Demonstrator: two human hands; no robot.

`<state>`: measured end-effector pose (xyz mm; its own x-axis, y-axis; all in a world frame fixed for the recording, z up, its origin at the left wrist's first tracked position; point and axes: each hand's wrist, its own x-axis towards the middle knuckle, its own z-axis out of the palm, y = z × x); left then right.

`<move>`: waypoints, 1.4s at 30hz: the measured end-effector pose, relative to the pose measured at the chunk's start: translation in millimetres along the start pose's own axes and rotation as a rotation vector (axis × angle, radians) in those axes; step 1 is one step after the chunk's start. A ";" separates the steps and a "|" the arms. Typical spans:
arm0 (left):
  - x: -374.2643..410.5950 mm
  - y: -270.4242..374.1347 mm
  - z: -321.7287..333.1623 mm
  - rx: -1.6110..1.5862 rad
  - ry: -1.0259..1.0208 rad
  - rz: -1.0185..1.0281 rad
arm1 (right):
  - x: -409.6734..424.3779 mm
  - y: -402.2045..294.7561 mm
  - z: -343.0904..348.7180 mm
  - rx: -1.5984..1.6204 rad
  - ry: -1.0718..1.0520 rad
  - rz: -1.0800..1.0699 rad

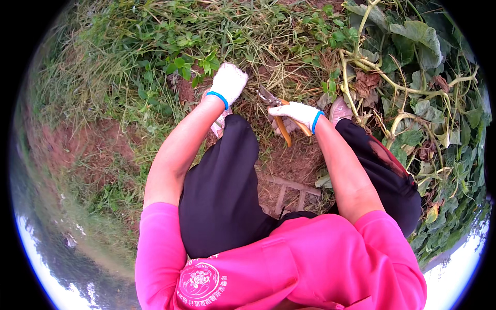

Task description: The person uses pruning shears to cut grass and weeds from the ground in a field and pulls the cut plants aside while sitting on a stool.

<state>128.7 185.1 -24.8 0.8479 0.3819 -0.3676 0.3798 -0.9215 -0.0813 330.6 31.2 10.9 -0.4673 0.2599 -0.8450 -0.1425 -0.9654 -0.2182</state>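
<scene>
My left hand [228, 83], in a white knit glove with a blue cuff, is curled at the edge of low green weeds [193, 68]; its fingertips are hidden, and I cannot tell whether it grips a stem. A similar glove covers my right hand [296, 114], which holds pruning shears [285, 133] with orange handles. Their metal blades [268, 96] point up and left, over cut dry grass between my two hands. The handles are spread apart.
My shoes [341, 110] stand on either side of bare reddish soil. Thick vines with large leaves [420, 37] spread along the right. A slatted frame [290, 186] lies on the ground between my legs. Grass and weeds cover the left.
</scene>
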 end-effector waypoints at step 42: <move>-29.4 -70.4 -29.3 -1.685 0.698 -0.909 | -35.3 -26.2 -37.1 0.050 0.242 -0.152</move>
<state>87.8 240.8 18.8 0.0670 0.9361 -0.3452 0.2383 0.3210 0.9166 383.2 46.6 28.4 -0.2163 0.3837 -0.8978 -0.2404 -0.9122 -0.3320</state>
